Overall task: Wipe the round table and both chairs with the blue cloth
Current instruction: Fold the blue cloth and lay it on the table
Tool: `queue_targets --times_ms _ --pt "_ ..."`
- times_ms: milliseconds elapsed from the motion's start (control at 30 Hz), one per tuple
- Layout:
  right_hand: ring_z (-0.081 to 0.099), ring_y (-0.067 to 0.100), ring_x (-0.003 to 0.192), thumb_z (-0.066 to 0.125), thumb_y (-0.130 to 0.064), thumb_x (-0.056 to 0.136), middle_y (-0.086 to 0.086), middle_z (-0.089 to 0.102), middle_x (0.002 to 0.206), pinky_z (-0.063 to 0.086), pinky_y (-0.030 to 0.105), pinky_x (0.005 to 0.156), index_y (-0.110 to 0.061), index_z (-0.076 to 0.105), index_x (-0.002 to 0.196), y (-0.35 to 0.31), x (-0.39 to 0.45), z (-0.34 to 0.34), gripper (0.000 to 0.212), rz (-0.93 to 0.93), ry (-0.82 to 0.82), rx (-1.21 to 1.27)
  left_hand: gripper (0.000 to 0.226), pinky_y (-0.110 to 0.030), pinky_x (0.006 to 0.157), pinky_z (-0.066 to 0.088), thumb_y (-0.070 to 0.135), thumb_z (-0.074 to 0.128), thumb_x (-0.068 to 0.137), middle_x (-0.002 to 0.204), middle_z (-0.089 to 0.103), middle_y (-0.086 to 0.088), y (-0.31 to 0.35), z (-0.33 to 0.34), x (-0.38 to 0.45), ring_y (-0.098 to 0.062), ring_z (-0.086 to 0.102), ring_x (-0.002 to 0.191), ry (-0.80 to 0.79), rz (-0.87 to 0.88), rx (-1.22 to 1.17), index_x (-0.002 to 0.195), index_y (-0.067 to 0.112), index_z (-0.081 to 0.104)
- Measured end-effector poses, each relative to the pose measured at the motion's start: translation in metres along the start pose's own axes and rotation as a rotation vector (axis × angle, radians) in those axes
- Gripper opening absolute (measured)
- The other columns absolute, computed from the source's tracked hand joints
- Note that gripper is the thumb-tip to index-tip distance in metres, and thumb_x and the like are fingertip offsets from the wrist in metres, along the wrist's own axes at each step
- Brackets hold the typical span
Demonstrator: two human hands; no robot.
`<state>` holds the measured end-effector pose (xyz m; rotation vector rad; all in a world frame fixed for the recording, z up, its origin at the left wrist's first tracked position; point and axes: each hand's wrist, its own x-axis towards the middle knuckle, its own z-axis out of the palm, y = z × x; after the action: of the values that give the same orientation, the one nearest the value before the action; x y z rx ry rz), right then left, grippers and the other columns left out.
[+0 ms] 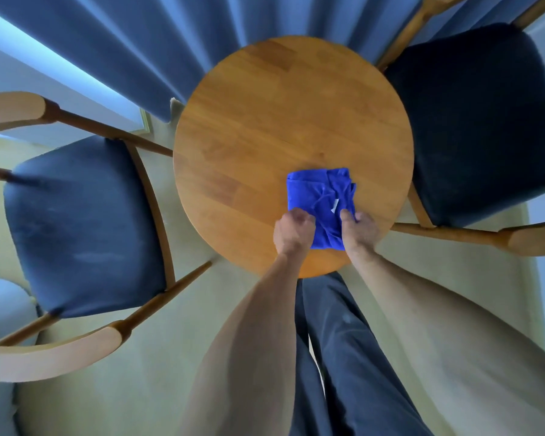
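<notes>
A bright blue, crumpled cloth (321, 206) lies folded into a rough square on the round, honey-coloured wooden table (265, 127), in the lower right part of the tabletop, near the edge closest to the person. Both hands sit at the cloth's near end. The left hand (293, 229) is curled into a loose fist at the cloth's lower left corner, and the right hand (359, 231) is closed on the lower right corner with the thumb lying on top of the fabric. Gripping two corners like this looks like a way to keep the folded pad flat and wide, so that it covers more wood in each pass. Whether the left fingers actually pinch the fabric or merely press beside it is hard to tell, since the knuckles hide them.

The rest of the tabletop is bare, which suits wiping.

One dark blue padded chair with a pale wooden frame (85, 221) stands at the left of the frame, and a second dark cushioned wooden chair (479, 121) at the upper right. Both are drawn up just beside the table's rim, within reach for their turn. Blue pleated curtains (139, 42) hang across the top.
</notes>
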<state>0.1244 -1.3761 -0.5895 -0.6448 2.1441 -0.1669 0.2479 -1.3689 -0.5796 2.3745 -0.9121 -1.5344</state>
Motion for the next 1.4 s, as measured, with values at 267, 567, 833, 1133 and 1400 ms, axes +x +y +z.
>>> queue_targets --times_ms 267,567,833,1133,1400 --pt "0.061 0.032 0.109 0.082 -0.041 0.071 0.011 0.062 0.124 0.052 0.038 0.090 -0.006 0.048 0.128 0.008 -0.005 0.022 0.075 0.132 -0.032 -0.151 0.021 -0.030 0.067 0.045 0.023 0.064 0.076 0.082 0.060 -0.003 -0.029 0.003 0.010 -0.029 0.059 0.085 -0.030 -0.242 -0.025 0.093 0.010 0.061" --pt "0.064 0.027 0.086 0.078 -0.028 0.068 0.006 0.068 0.101 0.054 0.037 0.078 -0.010 0.057 0.114 -0.009 -0.010 0.022 0.053 0.144 -0.149 0.012 0.012 -0.028 0.058 0.036 0.013 0.054 0.074 0.072 0.050 -0.001 -0.012 -0.017 0.004 -0.022 0.043 0.066 -0.053 -0.243 -0.393 0.084 0.007 0.056" --pt "0.061 0.034 0.107 0.047 -0.027 0.101 0.015 0.065 0.117 0.047 0.041 0.092 -0.004 0.058 0.119 -0.091 -0.040 0.007 0.031 -0.135 0.117 0.264 0.012 -0.029 0.058 0.026 0.011 0.042 0.054 0.063 0.035 0.002 0.074 -0.095 -0.013 -0.020 0.029 0.065 0.064 -0.092 -0.628 0.064 0.017 0.040" --pt "0.059 0.033 0.111 0.036 -0.027 0.105 0.017 0.063 0.123 0.042 0.035 0.085 -0.001 0.054 0.125 -0.120 -0.037 0.016 0.038 0.002 0.124 0.131 0.021 -0.035 0.069 0.047 0.008 0.044 0.078 0.085 0.058 -0.006 0.061 -0.097 0.024 -0.029 0.054 0.078 0.129 -0.240 -0.456 0.095 0.009 0.057" --pt "0.063 0.028 0.112 0.046 -0.018 0.095 0.009 0.065 0.124 0.051 0.033 0.091 -0.011 0.063 0.121 -0.073 -0.044 0.025 0.032 0.028 -0.119 -0.346 0.031 -0.035 0.083 0.045 0.020 0.049 0.089 0.114 0.061 -0.013 0.004 -0.071 0.002 -0.033 0.059 0.111 0.083 -0.299 0.080 0.117 0.008 0.052"
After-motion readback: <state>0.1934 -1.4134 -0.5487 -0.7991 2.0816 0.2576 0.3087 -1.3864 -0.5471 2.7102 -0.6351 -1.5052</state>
